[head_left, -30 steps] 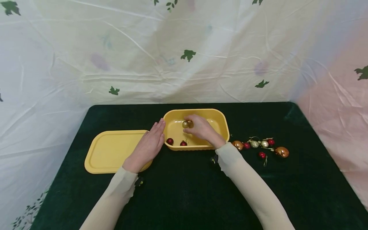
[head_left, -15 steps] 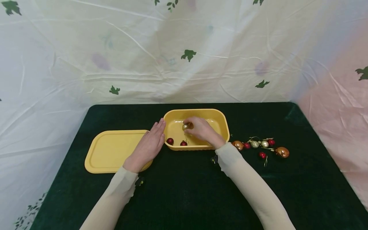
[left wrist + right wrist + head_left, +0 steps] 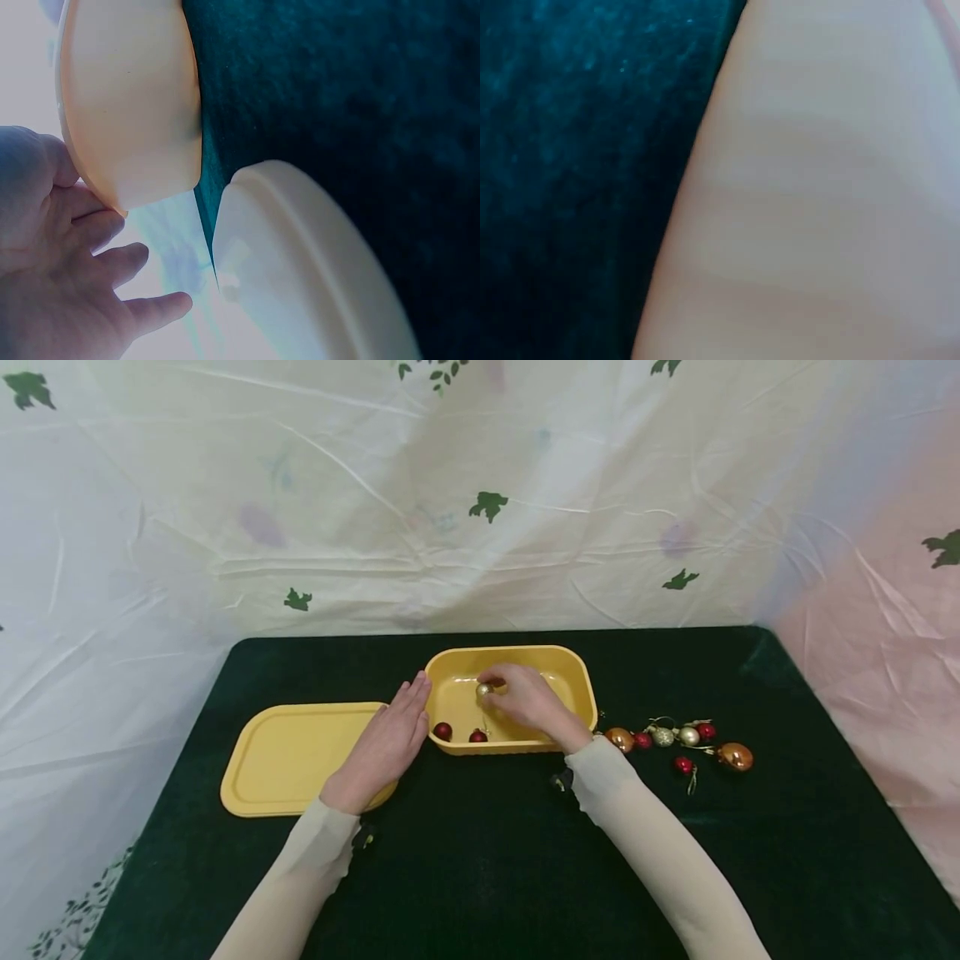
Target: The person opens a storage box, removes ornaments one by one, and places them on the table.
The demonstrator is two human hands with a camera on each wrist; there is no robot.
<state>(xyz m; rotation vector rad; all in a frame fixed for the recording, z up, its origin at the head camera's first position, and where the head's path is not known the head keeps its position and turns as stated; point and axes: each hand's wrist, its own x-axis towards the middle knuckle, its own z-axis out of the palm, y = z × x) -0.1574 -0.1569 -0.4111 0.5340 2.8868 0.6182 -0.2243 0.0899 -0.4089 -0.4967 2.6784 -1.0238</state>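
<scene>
In the head view my right hand (image 3: 521,696) reaches into the yellow box (image 3: 551,746) and pinches a small gold Christmas bauble (image 3: 483,690) between thumb and fingers, low over the box floor. Two dark red baubles, one in the left corner (image 3: 442,731) and one along the near wall (image 3: 477,736), lie inside the box. My left hand (image 3: 384,739) touches the box's left rim with its fingers extended. The left wrist view has that hand (image 3: 71,247) against the box's rim (image 3: 97,191). Only the box wall (image 3: 802,187) and dark cloth show in the right wrist view.
A yellow lid (image 3: 296,760) lies flat left of the box, partly under my left hand. Right of the box is a loose group of baubles: copper (image 3: 735,757), red (image 3: 683,765) and pale gold (image 3: 688,736). Dark green cloth (image 3: 480,868) covers the table; a printed curtain hangs behind.
My right hand has lowered the gold bauble slightly inside the box. A second gold ball seen beside it earlier is now hidden behind the fingers. My left hand stays at the rim.
</scene>
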